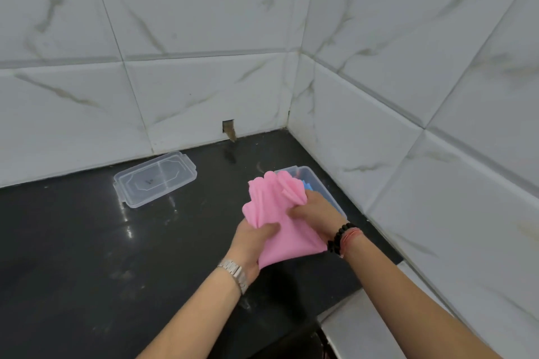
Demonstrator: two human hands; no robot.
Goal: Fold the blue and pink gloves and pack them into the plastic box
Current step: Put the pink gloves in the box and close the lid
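Two hands, left hand (253, 237) and right hand (316, 208), both grip one crumpled pink rubber glove (275, 213) above the black countertop (87, 242), before one clear plastic box (316, 183) near its back right corner holding blue glove material (308, 184), one clear lid (154, 178) lying at its back edge.

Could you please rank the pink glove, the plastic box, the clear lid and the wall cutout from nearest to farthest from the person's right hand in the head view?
From the right hand:
1. Pink glove: in its grip.
2. Plastic box: just behind the hand, by the right wall.
3. Wall cutout: at the back wall's base.
4. Clear lid: far left on the counter.
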